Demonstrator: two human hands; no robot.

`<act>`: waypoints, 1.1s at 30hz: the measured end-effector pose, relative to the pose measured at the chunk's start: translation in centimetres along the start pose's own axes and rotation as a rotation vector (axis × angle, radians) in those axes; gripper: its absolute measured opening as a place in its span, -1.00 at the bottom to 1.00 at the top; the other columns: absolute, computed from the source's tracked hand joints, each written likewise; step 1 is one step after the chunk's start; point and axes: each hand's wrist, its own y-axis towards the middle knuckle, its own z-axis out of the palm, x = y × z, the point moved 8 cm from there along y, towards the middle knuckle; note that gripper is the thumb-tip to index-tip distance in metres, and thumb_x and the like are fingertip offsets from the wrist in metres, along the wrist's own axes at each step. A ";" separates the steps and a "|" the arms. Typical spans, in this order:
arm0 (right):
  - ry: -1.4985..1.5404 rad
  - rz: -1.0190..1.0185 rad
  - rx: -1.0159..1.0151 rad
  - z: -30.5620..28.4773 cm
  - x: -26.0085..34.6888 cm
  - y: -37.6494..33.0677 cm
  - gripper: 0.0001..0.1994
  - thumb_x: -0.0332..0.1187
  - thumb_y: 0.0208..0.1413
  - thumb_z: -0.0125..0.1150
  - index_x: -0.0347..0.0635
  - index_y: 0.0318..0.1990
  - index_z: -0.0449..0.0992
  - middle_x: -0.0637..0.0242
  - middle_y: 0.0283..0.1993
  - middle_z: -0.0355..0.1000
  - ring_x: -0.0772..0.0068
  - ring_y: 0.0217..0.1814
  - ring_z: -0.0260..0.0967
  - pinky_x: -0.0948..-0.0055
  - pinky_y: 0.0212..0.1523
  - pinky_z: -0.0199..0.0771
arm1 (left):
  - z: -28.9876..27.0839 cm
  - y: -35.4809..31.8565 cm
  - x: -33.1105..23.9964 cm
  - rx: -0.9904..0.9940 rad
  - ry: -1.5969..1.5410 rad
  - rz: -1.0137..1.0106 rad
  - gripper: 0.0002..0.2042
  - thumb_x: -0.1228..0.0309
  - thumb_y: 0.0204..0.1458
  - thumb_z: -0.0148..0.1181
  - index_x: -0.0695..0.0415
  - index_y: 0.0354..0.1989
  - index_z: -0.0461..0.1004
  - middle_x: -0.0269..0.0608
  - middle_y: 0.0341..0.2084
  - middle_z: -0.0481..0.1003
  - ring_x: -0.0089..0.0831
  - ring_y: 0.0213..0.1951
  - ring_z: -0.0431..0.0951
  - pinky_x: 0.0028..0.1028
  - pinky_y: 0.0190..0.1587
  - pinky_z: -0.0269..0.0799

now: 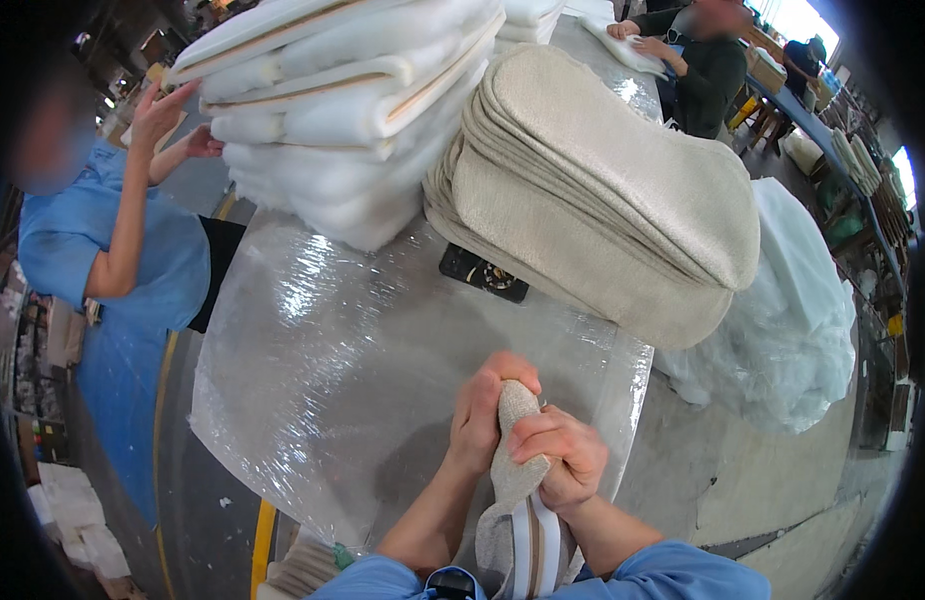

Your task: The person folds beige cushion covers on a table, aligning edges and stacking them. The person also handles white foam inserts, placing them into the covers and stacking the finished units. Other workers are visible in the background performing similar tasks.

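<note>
Beige, coarse-woven fabric piece (513, 472), bunched up, on the near side of the beige stack (603, 190) and apart from it; shows a white-and-tan striped band (524, 545) along its lower part. Left grip (480, 410) closed tightly around the fabric's upper end; right grip (563, 455) clenched on it just below. Under the stack, a bench (383, 360) sheeted in shiny clear film. Left of the stack and close against it, a tall white pile of padding (323, 120), with a co-worker's hands (158, 115) raised at its left side. At the stack's near-left edge, a flat black object (483, 273), bearing pale markings too small to read. Right of the stack, beside the bench, a bulky heap of translucent plastic (783, 320). Past the stack, a second person's hands (623, 30) on a white piece (628, 53). Behind stack and pile, much of the bench's far part hidden from sight.
</note>
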 end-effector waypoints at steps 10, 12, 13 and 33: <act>-0.021 0.086 0.078 -0.6 -0.3 -0.1 -0.95 -0.44 0.25 0.29 -0.14 -0.21 0.65 0.27 -0.12 0.66 0.21 -0.12 0.63 0.27 -0.08 0.59 | 1.0 0.0 -1.7 0.084 0.123 -0.185 -0.54 0.00 0.47 -0.09 0.20 0.00 0.50 -0.19 -0.09 0.50 -0.38 0.03 0.44 -0.38 0.19 0.28; -0.032 0.115 0.094 -0.5 -1.1 0.0 -0.95 -0.47 0.23 0.32 -0.16 -0.19 0.65 0.28 -0.11 0.67 0.20 -0.09 0.63 0.26 -0.05 0.60 | 0.7 0.4 -1.2 0.095 0.112 -0.217 -0.63 0.06 0.48 -0.04 0.14 0.02 0.49 -0.37 -0.16 0.46 -0.62 -0.15 0.38 -0.55 -0.05 0.32; -0.036 0.124 0.092 -0.6 -1.3 0.0 -0.93 -0.48 0.22 0.33 -0.18 -0.17 0.65 0.28 -0.11 0.67 0.18 -0.08 0.63 0.25 -0.04 0.60 | 0.9 0.4 -0.9 0.082 0.076 -0.230 -0.64 0.06 0.47 -0.01 0.12 0.01 0.50 -0.39 -0.18 0.46 -0.64 -0.16 0.38 -0.58 -0.06 0.31; 0.398 0.789 -0.382 -13.8 6.4 -29.7 -0.31 0.18 0.58 -0.30 -0.15 0.55 0.23 0.29 0.54 0.27 0.34 0.61 0.09 0.21 0.57 0.01 | -14.5 -16.1 -6.2 -0.686 0.013 -0.266 -0.50 -0.02 0.42 0.03 0.20 0.20 0.41 -0.05 0.14 0.49 -0.17 0.23 0.50 -0.09 0.37 0.42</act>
